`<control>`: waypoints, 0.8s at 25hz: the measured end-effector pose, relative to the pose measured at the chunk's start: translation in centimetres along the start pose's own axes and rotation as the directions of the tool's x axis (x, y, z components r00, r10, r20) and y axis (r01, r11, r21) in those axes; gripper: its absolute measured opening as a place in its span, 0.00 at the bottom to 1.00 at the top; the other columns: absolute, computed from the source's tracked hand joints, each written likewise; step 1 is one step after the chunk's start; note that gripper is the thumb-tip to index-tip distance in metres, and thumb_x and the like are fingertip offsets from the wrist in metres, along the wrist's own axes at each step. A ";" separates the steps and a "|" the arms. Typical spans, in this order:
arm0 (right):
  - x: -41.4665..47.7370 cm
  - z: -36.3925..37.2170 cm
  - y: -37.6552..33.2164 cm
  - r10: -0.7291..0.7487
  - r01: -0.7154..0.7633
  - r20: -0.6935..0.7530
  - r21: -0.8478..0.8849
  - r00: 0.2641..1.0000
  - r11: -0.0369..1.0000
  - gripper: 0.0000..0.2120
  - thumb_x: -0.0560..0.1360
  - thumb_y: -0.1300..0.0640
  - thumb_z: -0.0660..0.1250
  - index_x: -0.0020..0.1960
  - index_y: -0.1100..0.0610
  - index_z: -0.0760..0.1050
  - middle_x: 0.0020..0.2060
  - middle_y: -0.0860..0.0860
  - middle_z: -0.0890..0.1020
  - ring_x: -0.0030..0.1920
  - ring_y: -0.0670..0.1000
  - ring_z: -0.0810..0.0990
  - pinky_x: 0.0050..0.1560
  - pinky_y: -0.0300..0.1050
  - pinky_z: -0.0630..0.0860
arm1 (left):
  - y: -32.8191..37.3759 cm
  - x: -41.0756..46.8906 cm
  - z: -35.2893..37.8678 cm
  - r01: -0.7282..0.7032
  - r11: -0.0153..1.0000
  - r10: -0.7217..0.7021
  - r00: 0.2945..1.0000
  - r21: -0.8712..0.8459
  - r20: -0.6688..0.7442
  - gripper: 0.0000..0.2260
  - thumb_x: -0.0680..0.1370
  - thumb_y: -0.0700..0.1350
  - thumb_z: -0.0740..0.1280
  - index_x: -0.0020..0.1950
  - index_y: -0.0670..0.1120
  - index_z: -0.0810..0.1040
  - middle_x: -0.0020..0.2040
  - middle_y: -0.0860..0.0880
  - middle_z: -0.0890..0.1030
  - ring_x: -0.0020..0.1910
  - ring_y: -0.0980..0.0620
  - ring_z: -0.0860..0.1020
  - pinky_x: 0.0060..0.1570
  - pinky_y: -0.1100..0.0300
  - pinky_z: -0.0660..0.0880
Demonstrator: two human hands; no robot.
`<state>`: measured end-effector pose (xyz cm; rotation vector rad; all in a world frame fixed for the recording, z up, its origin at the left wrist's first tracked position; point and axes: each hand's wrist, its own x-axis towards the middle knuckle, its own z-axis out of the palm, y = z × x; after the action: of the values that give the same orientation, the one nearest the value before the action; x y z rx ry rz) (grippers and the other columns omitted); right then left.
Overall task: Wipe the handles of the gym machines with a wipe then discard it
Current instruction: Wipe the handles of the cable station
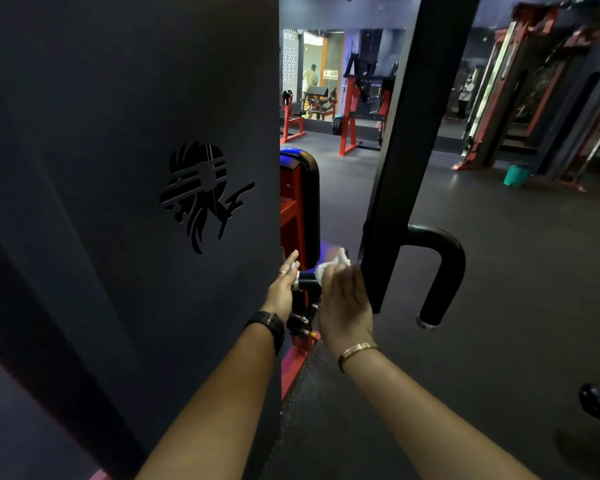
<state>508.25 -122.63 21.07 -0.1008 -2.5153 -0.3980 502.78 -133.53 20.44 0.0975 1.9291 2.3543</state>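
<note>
A short black machine handle [307, 279] with a metal end cap juts out low beside the red frame. My right hand [345, 303] grips a white wipe [333, 266] wrapped round this handle. My left hand [284, 287], fingers straight, rests against the handle's capped end. A larger curved black handle [444, 271] hangs from the slanted black bar to the right, apart from both hands.
A tall dark panel [129, 202] with a cut-out logo fills the left. A black pad [309, 202] on a red frame stands behind the hands. A green bin [516, 174] sits on the dark floor at right. Red machines and two people stand far back.
</note>
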 end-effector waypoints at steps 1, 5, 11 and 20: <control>-0.2 -0.1 -0.4 0.039 -0.039 0.042 -0.008 0.998 0.999 0.27 0.70 0.62 0.58 0.69 0.65 0.64 0.65 0.62 0.70 0.70 0.61 0.65 0.75 0.55 0.40 | -0.1 0.0 0.0 -0.010 1.000 0.010 1.000 0.012 0.003 0.15 0.83 0.51 0.55 0.68 0.61 0.69 0.72 0.50 0.68 0.67 0.57 0.65 0.63 0.59 0.59; 1.5 -0.8 -2.5 -0.138 0.129 0.031 0.204 0.990 0.970 0.18 0.77 0.62 0.52 0.65 0.64 0.67 0.56 0.58 0.73 0.60 0.60 0.71 0.69 0.56 0.62 | 0.0 0.0 -0.3 -0.013 1.000 0.013 1.000 -0.011 -0.016 0.13 0.82 0.52 0.56 0.64 0.65 0.71 0.71 0.53 0.70 0.68 0.57 0.67 0.64 0.61 0.62; 2.1 -0.7 -2.2 -0.192 0.230 -0.132 0.412 0.972 0.881 0.16 0.75 0.58 0.60 0.62 0.60 0.75 0.53 0.52 0.80 0.54 0.53 0.78 0.61 0.47 0.73 | 0.1 0.3 -0.3 0.104 0.962 -0.111 0.994 -0.253 -0.014 0.17 0.83 0.54 0.54 0.70 0.56 0.70 0.69 0.49 0.74 0.62 0.54 0.76 0.58 0.58 0.75; 6.2 -2.0 -2.2 -0.607 0.560 0.112 0.283 0.787 0.779 0.14 0.79 0.56 0.56 0.61 0.59 0.72 0.54 0.54 0.77 0.54 0.55 0.76 0.50 0.47 0.74 | 0.5 0.2 -1.2 0.222 0.740 -0.271 0.962 -0.635 0.021 0.37 0.74 0.73 0.50 0.72 0.48 0.69 0.62 0.44 0.79 0.55 0.45 0.81 0.43 0.53 0.79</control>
<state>503.84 -125.42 25.54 0.8029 -2.7280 -0.3348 502.47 -134.79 20.65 -0.2835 0.9761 2.6853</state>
